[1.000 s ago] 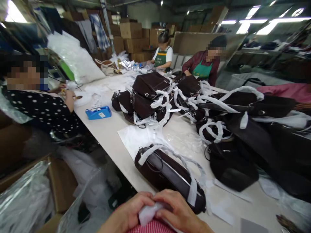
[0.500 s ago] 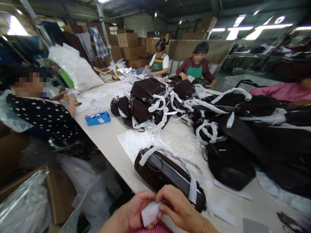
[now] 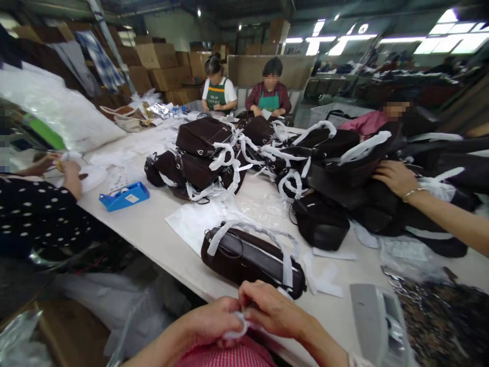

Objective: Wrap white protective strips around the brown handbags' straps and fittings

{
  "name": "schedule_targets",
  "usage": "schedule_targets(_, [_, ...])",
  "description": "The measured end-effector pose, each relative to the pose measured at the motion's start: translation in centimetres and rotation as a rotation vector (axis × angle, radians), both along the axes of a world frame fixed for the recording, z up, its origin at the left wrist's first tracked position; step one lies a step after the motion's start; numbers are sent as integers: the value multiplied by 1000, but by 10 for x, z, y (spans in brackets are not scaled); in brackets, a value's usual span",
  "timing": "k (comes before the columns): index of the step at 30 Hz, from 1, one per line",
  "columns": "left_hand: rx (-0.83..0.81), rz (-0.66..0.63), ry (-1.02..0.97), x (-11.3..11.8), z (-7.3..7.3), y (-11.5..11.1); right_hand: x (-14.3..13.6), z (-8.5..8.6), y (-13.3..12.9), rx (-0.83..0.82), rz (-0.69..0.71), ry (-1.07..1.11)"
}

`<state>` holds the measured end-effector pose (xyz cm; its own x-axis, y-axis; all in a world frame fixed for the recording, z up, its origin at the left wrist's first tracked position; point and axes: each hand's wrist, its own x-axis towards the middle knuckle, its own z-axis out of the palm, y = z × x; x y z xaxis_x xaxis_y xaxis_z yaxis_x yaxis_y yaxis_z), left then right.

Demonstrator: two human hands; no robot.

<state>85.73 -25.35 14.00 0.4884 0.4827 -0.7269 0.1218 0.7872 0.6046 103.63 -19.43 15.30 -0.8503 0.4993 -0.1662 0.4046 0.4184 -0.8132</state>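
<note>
Pairs matt brown cloth with smooth, faintly glossy trim on the bag [image 3: 252, 261] at six o'clock, above a matt white wrap [image 3: 239, 327]; adds glossy blue plastic on the tape dispenser [image 3: 125, 198] at nine, shiny metal on the chain [image 3: 393, 279] at four.

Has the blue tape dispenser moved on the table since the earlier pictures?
No. The blue tape dispenser still sits near the left edge of the table, beside the piled dark bags.
</note>
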Motion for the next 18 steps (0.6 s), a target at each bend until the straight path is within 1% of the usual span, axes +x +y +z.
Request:
schedule_targets(2, [-79, 11, -56, 1, -1, -2, 1, 1, -7, 62, -37, 19])
schedule_targets(3, [-108, 36, -98, 1, -1, -2, 3, 1, -10, 107, -80, 54])
schedule_targets(4, [-123, 65, -136, 2, -3, -3, 7, 0, -15, 149, -147, 104])
schedule_targets(5, [-122, 90, -161, 3, -4, -4, 12, -2, -19, 176, -246, 161])
schedule_targets(6, [-105, 104, -168, 3, -6, -5, 19, -5, -25, 189, -385, 214])
schedule_targets(7, [-80, 100, -158, 4, -7, -6, 26, -9, -32, 187, -560, 254])
schedule_targets(9, [0, 47, -89, 4, -8, -10, 41, -23, -50, 129, -971, 282])
schedule_targets(10, [65, -3, -30, 3, -8, -12, 47, -31, -59, 67, -1171, 295])
schedule_targets(11, [153, -66, 44, 2, -7, -13, 51, -40, -69, -27, -1341, 319])
schedule_targets(12, [266, -138, 137, 1, -6, -14, 51, -49, -78, -151, -1477, 356])
schedule_targets(13, [400, -221, 246, 0, -5, -14, 49, -57, -85, -300, -1575, 401])
schedule_targets(14, [537, -313, 360, 0, -4, -14, 44, -65, -91, -460, -1634, 460])
schedule_targets(15, [658, -413, 463, 1, -5, -13, 36, -71, -94, -622, -1657, 525])
schedule_targets(16, [751, -514, 545, 3, -8, -12, 28, -76, -95, -779, -1644, 583])
schedule_targets(17, [810, -613, 603, 5, -13, -11, 19, -80, -93, -911, -1605, 633])
schedule_targets(18, [825, -715, 641, 7, -20, -10, 11, -83, -88, -996, -1552, 678])
